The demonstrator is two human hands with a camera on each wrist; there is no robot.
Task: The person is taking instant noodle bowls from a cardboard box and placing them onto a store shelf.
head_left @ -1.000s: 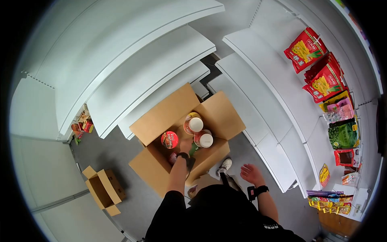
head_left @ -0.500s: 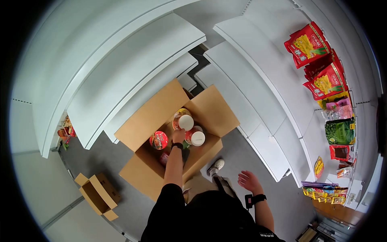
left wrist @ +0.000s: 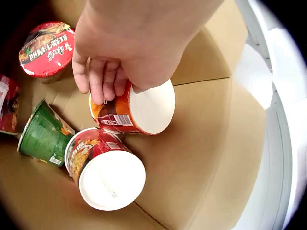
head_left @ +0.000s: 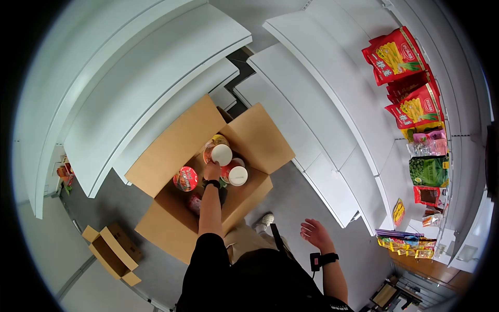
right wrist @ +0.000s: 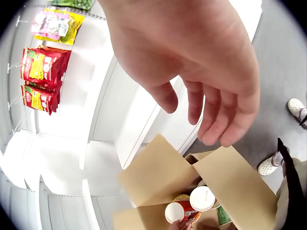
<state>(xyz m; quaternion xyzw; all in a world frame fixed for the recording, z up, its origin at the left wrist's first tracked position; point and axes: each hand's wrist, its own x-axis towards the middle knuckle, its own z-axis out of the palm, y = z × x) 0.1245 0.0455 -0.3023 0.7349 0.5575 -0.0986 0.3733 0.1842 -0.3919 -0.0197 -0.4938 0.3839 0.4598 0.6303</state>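
Orange cup (left wrist: 117,115) in left hand (left wrist: 129,43), beside lying red cup (left wrist: 103,167), box flaps (head_left: 260,138) outspread

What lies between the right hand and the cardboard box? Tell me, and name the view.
Head view: a white shoe on grey floor lies between the open right hand and the cardboard box.

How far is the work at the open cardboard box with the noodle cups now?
Done: the brown cardboard box is open, flaps spread. In hand: the left hand grips an orange paper noodle cup lying on its side inside; the right hand hangs open, holding nothing. Left: a red cup with a white base, a green cup and a red-lidded cup are in the box.
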